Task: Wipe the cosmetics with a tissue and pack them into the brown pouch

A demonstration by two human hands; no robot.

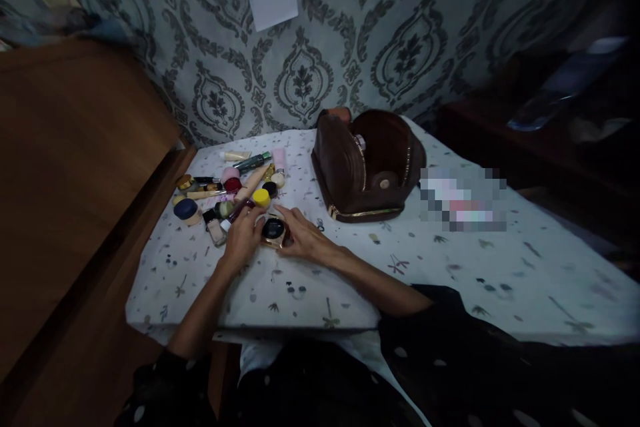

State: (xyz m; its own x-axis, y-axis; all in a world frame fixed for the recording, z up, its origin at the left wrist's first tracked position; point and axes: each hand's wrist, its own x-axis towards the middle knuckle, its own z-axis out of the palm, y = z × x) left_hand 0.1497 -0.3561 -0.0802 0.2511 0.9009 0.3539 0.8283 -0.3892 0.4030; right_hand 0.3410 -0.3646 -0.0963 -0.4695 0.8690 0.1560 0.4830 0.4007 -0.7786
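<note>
L hand (243,237) & R hand (303,235), fingers part-curled, grip black-and-gold compact (273,229) — tabletop's (345,283) left half, btwn front & back edges. Step's prob. two-handed compact handling — next move likely needs steady fingertips.

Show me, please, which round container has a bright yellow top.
The yellow-topped container just beyond the left hand; the container beside it has a black top, the larger jar a navy lid.
</note>
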